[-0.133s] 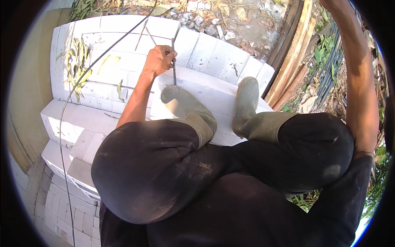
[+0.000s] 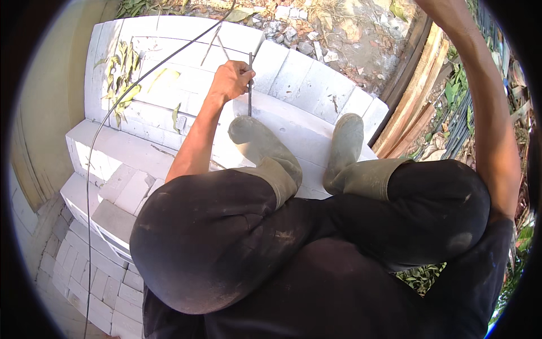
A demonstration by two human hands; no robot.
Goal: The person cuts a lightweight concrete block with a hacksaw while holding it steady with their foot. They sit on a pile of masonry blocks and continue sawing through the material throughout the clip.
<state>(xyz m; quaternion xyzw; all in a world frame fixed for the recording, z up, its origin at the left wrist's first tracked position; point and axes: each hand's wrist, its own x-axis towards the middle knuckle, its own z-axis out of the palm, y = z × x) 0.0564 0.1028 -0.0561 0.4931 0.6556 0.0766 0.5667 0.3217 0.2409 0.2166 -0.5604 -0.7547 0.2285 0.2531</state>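
Note:
My left hand is closed around a thin dark metal rod held upright, its lower tip resting on a white block just ahead of my left boot. My right arm reaches up and away to the upper right; its hand is cut off by the top edge of the picture. I squat on the stacked white blocks, with both grey-green boots, the right boot included, flat on them and dark trousers filling the lower view.
Stacked white blocks spread left and ahead, strewn with dry leaves. A thin wire curves across them. Wooden planks lean at the right. Rubble and soil lie beyond the blocks. Lower block courses drop away at the left.
The rod in my left hand now stands more upright on the block. Little else differs.

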